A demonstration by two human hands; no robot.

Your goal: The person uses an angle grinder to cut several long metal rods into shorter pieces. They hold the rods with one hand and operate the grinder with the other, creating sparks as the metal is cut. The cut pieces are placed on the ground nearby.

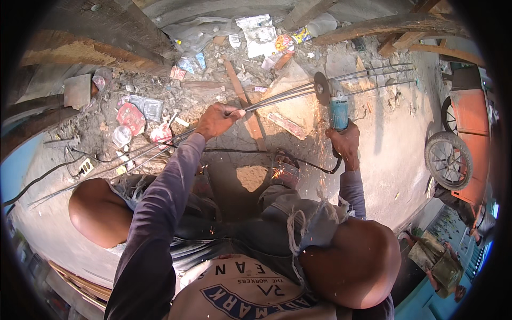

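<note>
My left hand (pixel 216 121) is closed around a bundle of long thin steel rods (pixel 285 96), which run from the lower left to the far right, close above the ground. My right hand (pixel 346 143) grips a teal angle grinder (pixel 339 113) by its body. Its dark cutting disc (pixel 321 88) stands upright across the rods and appears to touch them. Orange sparks (pixel 321 140) stream from the disc down toward my sandalled foot (pixel 286 169). A black power cord (pixel 314 166) leads from the grinder's rear and passes left behind my left forearm.
Under the rods lies a reddish wooden strip (pixel 244 104). Wrappers and plastic litter (pixel 130 118) cover the rubble at left and far side. A socket block (pixel 85 167) is at left. Wooden beams (pixel 389 26) border the far side. An orange cart (pixel 472 114) with spoked wheels stands right; people are beyond.
</note>
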